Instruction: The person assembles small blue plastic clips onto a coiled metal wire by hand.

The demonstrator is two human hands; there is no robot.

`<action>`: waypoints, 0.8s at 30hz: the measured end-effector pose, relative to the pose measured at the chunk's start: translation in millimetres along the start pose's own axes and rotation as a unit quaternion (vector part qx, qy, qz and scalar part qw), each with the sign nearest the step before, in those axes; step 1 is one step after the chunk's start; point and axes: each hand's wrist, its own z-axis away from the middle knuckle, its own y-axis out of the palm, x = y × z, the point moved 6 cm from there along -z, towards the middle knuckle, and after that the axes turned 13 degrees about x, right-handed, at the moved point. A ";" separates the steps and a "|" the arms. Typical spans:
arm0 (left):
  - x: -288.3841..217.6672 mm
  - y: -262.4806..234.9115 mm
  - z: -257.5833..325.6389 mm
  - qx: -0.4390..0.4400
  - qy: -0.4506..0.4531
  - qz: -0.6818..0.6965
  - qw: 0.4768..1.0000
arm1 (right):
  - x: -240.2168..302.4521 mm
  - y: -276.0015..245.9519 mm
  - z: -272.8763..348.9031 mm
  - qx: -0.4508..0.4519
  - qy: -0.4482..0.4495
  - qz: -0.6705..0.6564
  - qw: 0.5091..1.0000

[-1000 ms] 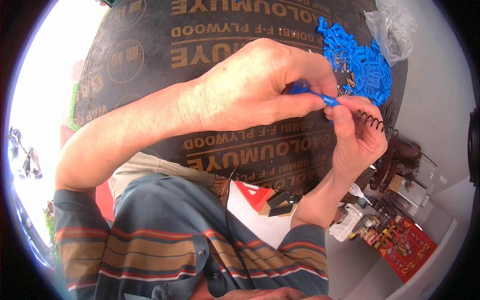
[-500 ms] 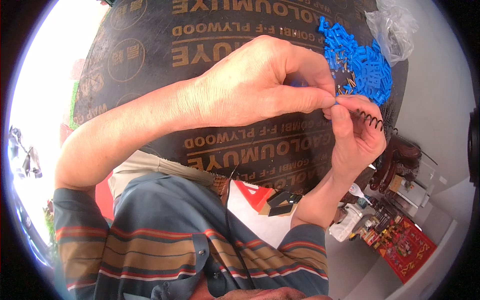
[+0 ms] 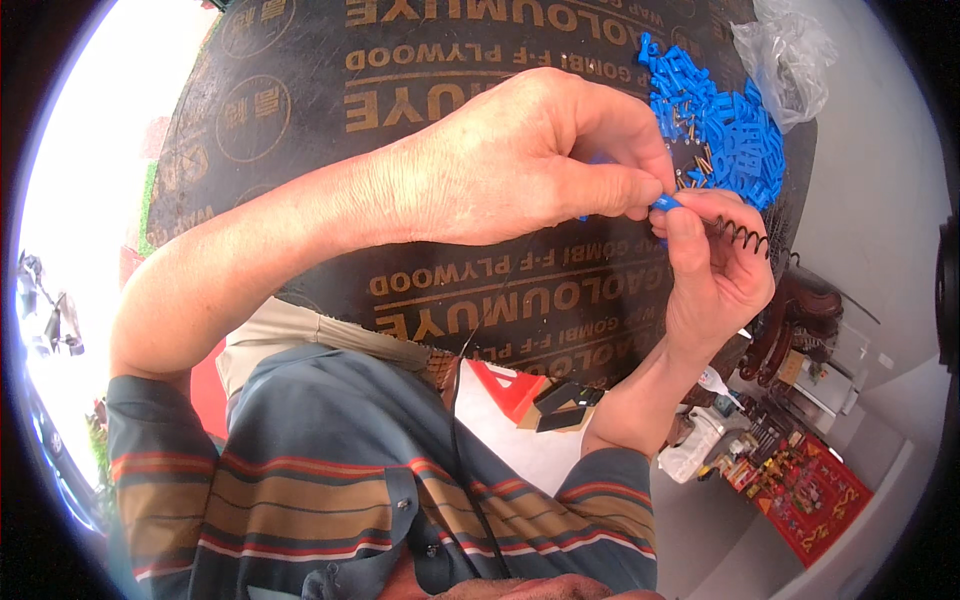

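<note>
Head view: both my hands meet over the dark, printed desk (image 3: pixel 330 110), to my right of the middle, with a small blue piece (image 3: pixel 666 202) between their fingertips. Its long axis seems to slant from upper left down to lower right, the left end toward my left hand (image 3: pixel 545 165) and the right end running into my right hand (image 3: pixel 725 265).

My right hand is closed in a pinch, thumb and forefinger on the blue piece, the other fingers curled in. A black coil (image 3: pixel 742 237) sticks out past those fingers on the far side, roughly along the same slant; I cannot tell whether it joins the piece. My left hand comes across from the left, its thumb and forefinger drawn close together at the piece's left end. Whether they grip it or only touch it, I cannot tell. Some blue shows behind that thumb too, mostly hidden.

Just beyond my fingertips, up and to the right, lies a heap of blue parts (image 3: pixel 740 145), with brass-coloured screws (image 3: pixel 704 163) at its near left edge. My right hand is the nearer one to it. A clear plastic bag (image 3: pixel 790 65) sits past the heap.
</note>
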 end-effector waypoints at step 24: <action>-10.0 1.7 0.2 0.002 0.007 -0.012 1.000 | -0.2 -2.8 -1.2 -0.016 0.021 0.021 0.999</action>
